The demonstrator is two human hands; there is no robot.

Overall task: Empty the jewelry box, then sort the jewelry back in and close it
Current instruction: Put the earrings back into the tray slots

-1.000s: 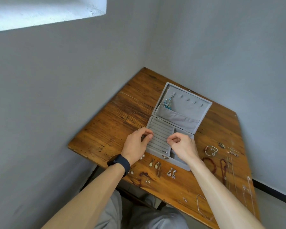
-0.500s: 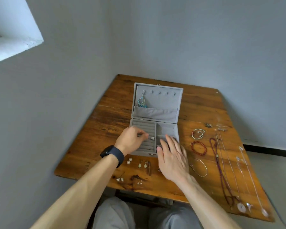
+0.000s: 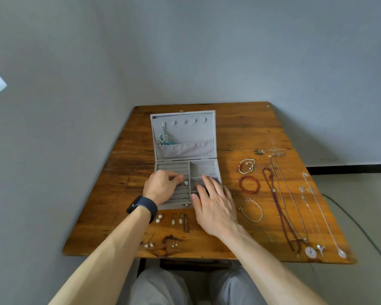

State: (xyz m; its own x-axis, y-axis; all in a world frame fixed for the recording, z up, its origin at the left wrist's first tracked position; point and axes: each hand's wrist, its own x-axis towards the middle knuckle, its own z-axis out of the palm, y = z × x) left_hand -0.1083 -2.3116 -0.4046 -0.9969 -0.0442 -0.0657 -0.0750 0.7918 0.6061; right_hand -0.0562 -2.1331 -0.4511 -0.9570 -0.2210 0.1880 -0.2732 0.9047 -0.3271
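The sorting-back step looks under way, and early: the open grey velvet jewelry box [image 3: 191, 130] sits left of the middle of the worn wooden counter [image 3: 240, 128], lid upright toward the far edge, and holds only a few pieces. Most of the jewelry lies outside it. A red beaded bracelet [image 3: 249, 184] and a long dark-red bead necklace [image 3: 282, 205] lie toward the right edge, and small pearl earrings [image 3: 158, 217] lie along the near edge.

The left hand [image 3: 161, 188] hovers over the ridged ring rolls in the box's left half. Its fingers [image 3: 176, 177] are curled and bunched just beside a small silver ring [image 3: 186, 183] sitting in a slot; whether they pinch it cannot be told. The right hand [image 3: 216, 208] lies flat over the box's near right corner, fingers [image 3: 211, 183] straight and spread, holding nothing and probably steadying the box.

The next move likely calls for seating the ring firmly, then picking a small piece off the near edge.
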